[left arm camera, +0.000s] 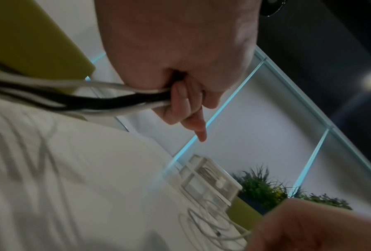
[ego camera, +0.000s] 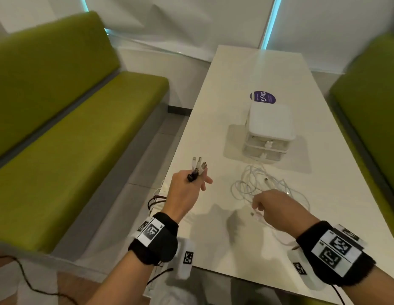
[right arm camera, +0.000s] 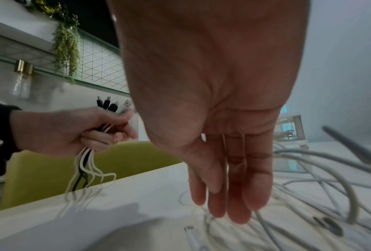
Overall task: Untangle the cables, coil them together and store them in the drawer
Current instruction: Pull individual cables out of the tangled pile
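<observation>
A person's left hand (ego camera: 184,190) grips a bundle of white and black cables (right arm camera: 87,163) just below their connector ends (ego camera: 197,166), which stick up above the fist, held beside the near left edge of a white table (ego camera: 224,249). To its right, the right hand (ego camera: 277,211) hangs palm-down with straight, relaxed fingers (right arm camera: 238,203) over a loose tangle of white cables (ego camera: 257,183) lying on the table. Beyond both hands stands a small white 2-drawer organizer (ego camera: 269,130), both drawers closed, the tangle reaching its base. Green benches (ego camera: 70,133) flank the table.
</observation>
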